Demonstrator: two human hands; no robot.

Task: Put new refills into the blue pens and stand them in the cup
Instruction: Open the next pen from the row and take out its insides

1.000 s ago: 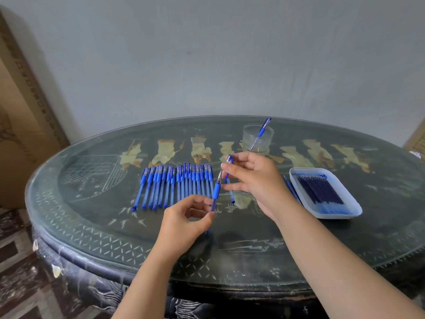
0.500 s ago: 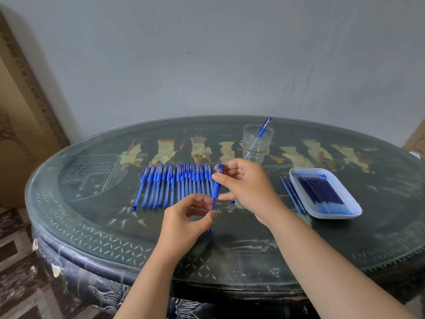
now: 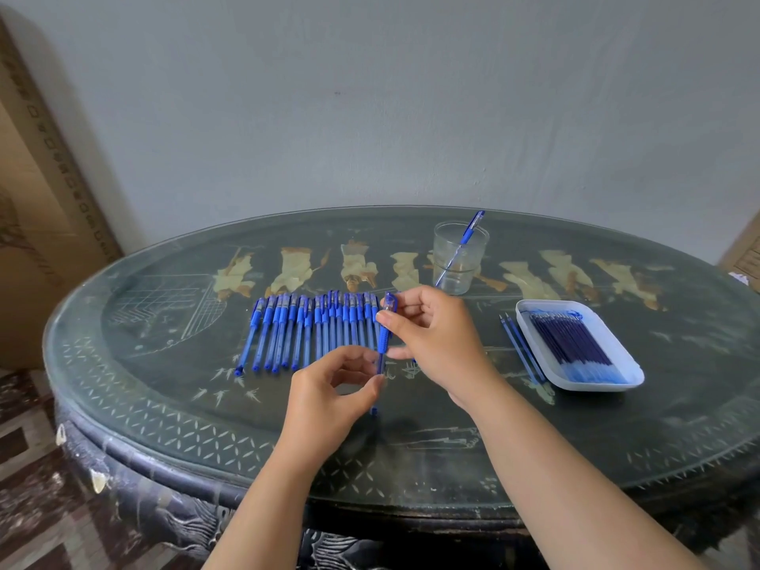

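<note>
I hold one blue pen (image 3: 385, 335) nearly upright above the table, between both hands. My right hand (image 3: 436, 339) pinches its upper part, just under the cap. My left hand (image 3: 333, 394) pinches the lower barrel between thumb and fingers, and the pen's end pokes out below it. Several blue pens (image 3: 316, 327) lie side by side in a row to the left. A clear cup (image 3: 459, 257) at the back holds one blue pen (image 3: 464, 240) leaning right. A white tray (image 3: 629, 366) of blue refills (image 3: 571, 343) sits at the right.
Two loose refills (image 3: 521, 349) lie on the table just left of the tray. The dark oval glass-topped table (image 3: 411, 450) stands against a grey wall. A cardboard box (image 3: 37, 224) leans at the left, and another box corner (image 3: 744, 257) shows at the far right.
My right hand and the top of the pen have moved left and a little lower, so the pen now stands steeper. My left hand has stayed almost still on the lower barrel.
</note>
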